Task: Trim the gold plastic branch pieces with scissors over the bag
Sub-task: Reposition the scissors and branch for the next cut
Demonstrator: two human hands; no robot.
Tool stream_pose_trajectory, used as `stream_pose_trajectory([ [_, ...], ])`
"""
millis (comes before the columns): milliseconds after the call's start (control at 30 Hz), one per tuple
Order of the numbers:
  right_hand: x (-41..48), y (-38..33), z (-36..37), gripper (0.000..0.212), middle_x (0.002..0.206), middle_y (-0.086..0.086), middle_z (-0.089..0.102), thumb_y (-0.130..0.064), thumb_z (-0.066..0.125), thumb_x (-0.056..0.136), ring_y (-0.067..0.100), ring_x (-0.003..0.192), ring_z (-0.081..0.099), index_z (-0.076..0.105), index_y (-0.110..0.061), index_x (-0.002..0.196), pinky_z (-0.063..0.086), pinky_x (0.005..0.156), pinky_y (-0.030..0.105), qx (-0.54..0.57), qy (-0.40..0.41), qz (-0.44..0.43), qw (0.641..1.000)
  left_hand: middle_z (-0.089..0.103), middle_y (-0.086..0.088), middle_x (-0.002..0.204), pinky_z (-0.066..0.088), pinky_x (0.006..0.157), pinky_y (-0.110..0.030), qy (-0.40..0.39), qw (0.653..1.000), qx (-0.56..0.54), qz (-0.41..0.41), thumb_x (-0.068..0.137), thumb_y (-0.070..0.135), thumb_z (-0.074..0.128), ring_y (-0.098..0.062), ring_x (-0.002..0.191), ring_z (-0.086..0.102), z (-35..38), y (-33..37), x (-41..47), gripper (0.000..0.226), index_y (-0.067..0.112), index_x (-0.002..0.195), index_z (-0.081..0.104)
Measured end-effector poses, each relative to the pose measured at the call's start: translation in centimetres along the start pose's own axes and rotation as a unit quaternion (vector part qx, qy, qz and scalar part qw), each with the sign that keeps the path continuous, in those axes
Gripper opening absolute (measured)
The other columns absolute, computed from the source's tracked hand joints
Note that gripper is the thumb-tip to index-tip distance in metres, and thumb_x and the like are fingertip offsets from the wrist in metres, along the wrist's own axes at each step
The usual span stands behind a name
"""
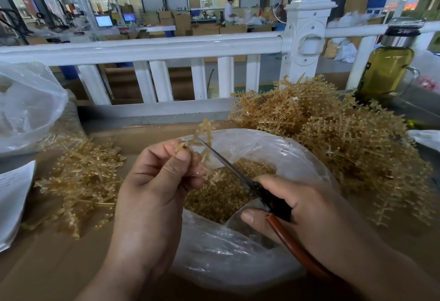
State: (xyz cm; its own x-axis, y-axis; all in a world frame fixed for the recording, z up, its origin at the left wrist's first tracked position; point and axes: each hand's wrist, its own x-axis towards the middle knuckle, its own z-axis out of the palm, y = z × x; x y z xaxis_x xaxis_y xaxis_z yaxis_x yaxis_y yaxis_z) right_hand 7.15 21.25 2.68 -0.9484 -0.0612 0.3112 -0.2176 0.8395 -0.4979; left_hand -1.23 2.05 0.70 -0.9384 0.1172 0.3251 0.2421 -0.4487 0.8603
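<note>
I see the gold branch piece [202,144] held up above the open mouth of the bag [238,253], a little toward its far left edge. The left hand [152,181] pinches this piece between the thumb and the curled fingers, so the piece stands out from the fingertips, up and to the right of the hand. The right hand [300,205] grips the scissors [238,174] by their dark handle, with a reddish-brown loop running out under the palm. The blades point up and to the left, and their tip reaches the branch piece just beside the left fingertips. I cannot tell if the blades are parted. Inside the bag, under the blades, lies a heap of small gold bits [221,196]. The bag rests on a brown cardboard surface [59,265]. To the right of the bag there is a big pile of gold branches [333,138], and to the left a smaller, flatter pile [83,177]. Further left I see a clear plastic bag [28,105] and some white paper [12,193]. Behind all of this runs a white railing [142,48], and near its right part stands a bottle [385,69] with yellow-green liquid.
</note>
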Motion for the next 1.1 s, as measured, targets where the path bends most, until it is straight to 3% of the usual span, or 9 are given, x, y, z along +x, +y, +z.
stream_pose_trajectory([
  [100,0.09,0.00,-0.10,0.047,0.070,-0.007,0.061,-0.069,0.053,0.081,0.011,0.060,0.059,0.061,-0.025,0.093,0.041,0.052,0.023,0.021,-0.003,0.000,1.000,0.062,-0.004,0.078,0.052,0.065,-0.025,-0.010,1.000,-0.011,0.000,0.085,0.020,0.065,-0.016,0.072,0.060,-0.13,-0.07,0.10,0.003,0.023,0.085,0.064],
  [267,0.07,0.16,-0.04,0.046,0.068,-0.005,0.059,-0.069,0.054,0.083,0.010,0.060,0.058,0.062,-0.026,0.097,0.041,0.053,0.024,0.019,-0.003,0.005,1.000,0.064,-0.001,0.078,0.051,0.070,-0.027,-0.020,1.000,-0.014,-0.008,0.086,0.030,0.065,-0.014,0.074,0.061,0.01,0.14,-0.05,0.009,0.028,0.077,0.065],
  [467,-0.03,0.25,0.05,0.043,0.068,-0.008,0.059,-0.067,0.055,0.084,0.010,0.058,0.058,0.061,-0.028,0.098,0.040,0.051,0.021,0.022,-0.003,0.007,1.000,0.060,-0.002,0.080,0.045,0.074,-0.031,-0.027,0.997,-0.056,-0.039,0.096,0.021,0.058,-0.014,0.073,0.056,0.46,0.29,-0.18,0.018,0.022,0.078,0.060],
  [700,-0.16,0.13,0.18,0.054,0.072,-0.004,0.063,-0.076,0.048,0.080,0.009,0.061,0.062,0.058,-0.029,0.106,0.047,0.056,0.029,0.040,-0.001,0.005,0.999,0.061,0.002,0.082,0.052,0.066,-0.022,-0.050,0.985,-0.147,-0.078,0.096,0.020,0.055,-0.011,0.071,0.058,0.58,0.45,-0.12,0.009,0.018,0.089,0.059],
  [933,-0.11,0.21,-0.09,0.048,0.077,-0.013,0.063,-0.076,0.046,0.079,0.006,0.067,0.062,0.056,-0.039,0.109,0.047,0.058,0.024,0.031,-0.008,-0.002,0.999,0.060,0.006,0.084,0.053,0.068,-0.021,-0.084,0.972,-0.185,-0.115,0.094,0.027,0.058,-0.009,0.074,0.059,0.24,0.52,-0.09,0.008,0.021,0.089,0.062],
  [1100,-0.27,0.06,-0.22,0.045,0.080,-0.019,0.059,-0.073,0.048,0.081,0.003,0.066,0.059,0.057,-0.037,0.106,0.041,0.055,0.014,0.009,-0.009,-0.018,1.000,0.059,0.003,0.080,0.053,0.063,-0.022,-0.069,0.978,-0.167,-0.107,0.088,0.027,0.061,-0.010,0.070,0.058,0.37,0.56,-0.17,0.009,0.018,0.090,0.060],
])
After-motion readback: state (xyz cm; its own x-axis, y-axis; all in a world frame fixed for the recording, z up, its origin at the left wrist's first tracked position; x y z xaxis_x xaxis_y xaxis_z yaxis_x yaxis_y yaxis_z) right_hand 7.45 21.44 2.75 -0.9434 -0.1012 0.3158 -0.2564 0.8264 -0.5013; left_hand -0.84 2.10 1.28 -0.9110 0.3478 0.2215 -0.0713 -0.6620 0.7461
